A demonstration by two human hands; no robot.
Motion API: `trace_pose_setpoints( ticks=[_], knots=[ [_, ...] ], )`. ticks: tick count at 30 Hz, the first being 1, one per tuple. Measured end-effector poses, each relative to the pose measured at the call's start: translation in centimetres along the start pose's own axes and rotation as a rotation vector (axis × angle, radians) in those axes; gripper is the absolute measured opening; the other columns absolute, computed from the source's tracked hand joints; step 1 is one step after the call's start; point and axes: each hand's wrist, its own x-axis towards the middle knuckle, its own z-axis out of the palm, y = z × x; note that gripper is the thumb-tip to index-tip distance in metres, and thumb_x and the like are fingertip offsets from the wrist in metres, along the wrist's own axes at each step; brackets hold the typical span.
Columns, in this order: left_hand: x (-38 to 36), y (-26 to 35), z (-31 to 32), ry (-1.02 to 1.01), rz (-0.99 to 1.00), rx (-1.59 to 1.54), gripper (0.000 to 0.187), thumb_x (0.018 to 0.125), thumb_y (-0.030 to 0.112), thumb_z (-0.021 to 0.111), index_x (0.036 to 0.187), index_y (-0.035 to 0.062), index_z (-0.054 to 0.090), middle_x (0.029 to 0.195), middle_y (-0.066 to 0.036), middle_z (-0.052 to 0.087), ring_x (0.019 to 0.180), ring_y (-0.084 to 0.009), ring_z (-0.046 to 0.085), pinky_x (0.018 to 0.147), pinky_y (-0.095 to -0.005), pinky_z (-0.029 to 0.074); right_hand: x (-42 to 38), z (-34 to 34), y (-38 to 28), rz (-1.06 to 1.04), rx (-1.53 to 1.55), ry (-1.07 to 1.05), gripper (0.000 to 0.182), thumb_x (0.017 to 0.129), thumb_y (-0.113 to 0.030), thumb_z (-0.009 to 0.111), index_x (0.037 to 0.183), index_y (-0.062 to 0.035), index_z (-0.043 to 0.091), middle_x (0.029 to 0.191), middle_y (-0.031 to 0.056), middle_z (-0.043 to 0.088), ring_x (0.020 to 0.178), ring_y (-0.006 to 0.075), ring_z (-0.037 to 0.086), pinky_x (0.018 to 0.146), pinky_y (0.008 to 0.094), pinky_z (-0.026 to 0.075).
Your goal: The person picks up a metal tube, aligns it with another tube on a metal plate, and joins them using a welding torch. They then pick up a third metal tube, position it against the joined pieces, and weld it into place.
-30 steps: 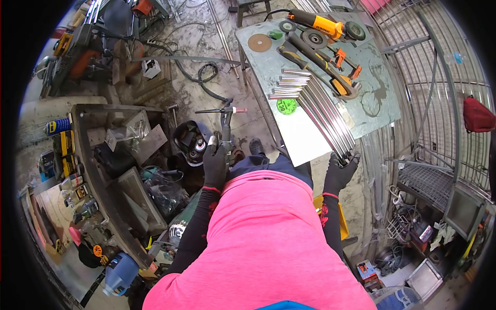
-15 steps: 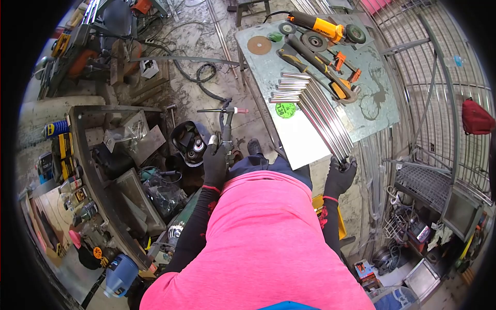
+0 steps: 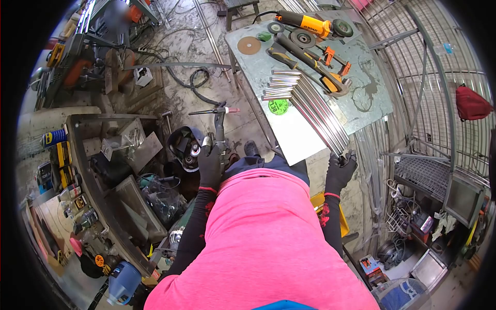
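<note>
My left hand (image 3: pixel 210 168), in a dark glove, is closed around the handle of a TIG welding torch (image 3: pixel 219 129). The torch's thin, pointed back cap faces left and its pink nozzle faces right. My gloved right hand (image 3: pixel 341 170) is by the near ends of a fan of shiny metal tubes (image 3: pixel 321 120). Its fingers are curled; whether they grip a tube end or something small is hidden. The tubes lie bent at an angle on a white sheet (image 3: pixel 295 138), beside a round green sticker (image 3: pixel 278 106), on the metal-topped table (image 3: pixel 369 116).
An orange angle grinder (image 3: pixel 305 21), a hammer (image 3: pixel 315 64), a clamp (image 3: pixel 336 61) and a cutting disc (image 3: pixel 249 45) lie on the table. A bucket-like container (image 3: pixel 184 147) with cans stands on the floor left of my feet. A cluttered shelf (image 3: pixel 85 160) borders the left.
The view has shifted slightly, so the table and tubes appear further left. My left hand still holds the torch. My right hand stays near the tube ends, with its fingers curled.
</note>
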Motion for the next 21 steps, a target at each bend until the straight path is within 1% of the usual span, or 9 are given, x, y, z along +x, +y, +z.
trace_pose_setpoints(
  ticks=[1,4,5,7,11,13,14,17,21],
  knots=[
    [0.1,-0.2,-0.2,-0.001,0.003,-0.002,0.022,0.107,0.017,0.061,0.126,0.0064,0.066,0.093,-0.001,0.069,0.067,-0.0102,0.067,0.055,-0.0264,0.053,0.0,-0.1,1.5,-0.002,0.002,0.001,0.069,0.091,-0.015,0.086,0.150,0.0009,0.053,0.133,0.0192,0.065,0.126,0.0294,0.064,0.103,0.0382,0.056],
    [0.4,-0.7,-0.7,0.002,0.053,0.054,0.022,0.107,0.019,0.062,0.126,0.0065,0.065,0.093,-0.002,0.070,0.067,-0.0104,0.067,0.055,-0.0258,0.054,-0.6,-1.1,2.3,0.341,0.540,-0.136,0.044,0.098,0.000,0.074,0.139,-0.0034,0.058,0.109,0.0053,0.065,0.091,0.0188,0.070,0.082,0.0336,0.060],
    [0.5,-0.9,-0.7,-0.008,0.050,0.031,0.022,0.108,0.019,0.061,0.126,0.0072,0.064,0.093,-0.002,0.070,0.067,-0.0105,0.068,0.054,-0.0259,0.054,-0.9,-1.6,0.9,0.337,0.539,-0.135,0.044,0.098,0.000,0.074,0.139,-0.0034,0.058,0.109,0.0053,0.065,0.091,0.0188,0.070,0.082,0.0336,0.060],
    [0.5,-1.1,-0.8,-0.019,0.047,0.007,0.022,0.108,0.019,0.061,0.127,0.0079,0.063,0.093,-0.002,0.071,0.067,-0.0106,0.068,0.054,-0.0260,0.054,-1.4,-2.5,-0.5,0.565,0.780,-0.117,0.037,0.098,0.000,0.073,0.131,-0.0071,0.060,0.105,0.0031,0.065,0.084,0.0155,0.069,0.077,0.0335,0.060],
    [0.8,-1.8,-1.2,-0.024,0.094,0.043,0.022,0.109,0.018,0.060,0.129,0.0094,0.061,0.094,-0.003,0.071,0.067,-0.0108,0.068,0.053,-0.0264,0.055,-2.0,-4.2,-2.6,0.563,0.772,-0.135,0.033,0.098,0.000,0.072,0.128,-0.0090,0.060,0.104,0.0018,0.064,0.083,0.0138,0.067,0.076,0.0333,0.059],
    [0.9,-1.8,-1.4,-0.024,0.098,0.048,0.022,0.109,0.018,0.060,0.129,0.0093,0.061,0.095,-0.003,0.071,0.067,-0.0110,0.068,0.053,-0.0266,0.055,-1.5,-5.1,-3.4,0.441,1.003,-0.194,0.032,0.098,-0.001,0.073,0.126,-0.0099,0.060,0.101,0.0003,0.063,0.081,0.0132,0.066,0.076,0.0341,0.059],
    [0.8,-1.8,-1.4,-0.025,0.113,0.059,0.022,0.109,0.018,0.060,0.128,0.0087,0.061,0.095,-0.003,0.070,0.066,-0.0110,0.068,0.052,-0.0265,0.055,-0.7,-5.5,-4.1,0.325,1.004,-0.229,0.018,0.100,-0.011,0.073,0.113,-0.0155,0.061,0.092,-0.0025,0.065,0.083,0.0138,0.065,0.083,0.0363,0.056],
    [0.7,-1.5,-1.5,-0.037,0.113,0.087,0.023,0.108,0.018,0.060,0.129,0.0076,0.060,0.096,-0.003,0.070,0.066,-0.0105,0.067,0.053,-0.0263,0.054,0.9,-5.9,-9.2,0.111,0.876,-0.123,0.023,0.102,-0.005,0.073,0.121,-0.0069,0.060,0.113,0.0015,0.062,0.098,0.0124,0.064,0.088,0.0365,0.059],
    [1.5,-2.2,-1.8,-0.081,0.187,0.190,0.032,0.108,0.017,0.061,0.138,0.0055,0.060,0.096,-0.004,0.070,0.069,-0.0088,0.064,0.060,-0.0263,0.055,4.7,-3.8,-14.5,-0.133,0.777,-0.072,0.023,0.103,-0.004,0.072,0.122,-0.0051,0.059,0.120,0.0027,0.061,0.104,0.0120,0.063,0.094,0.0376,0.059]
  ],
)
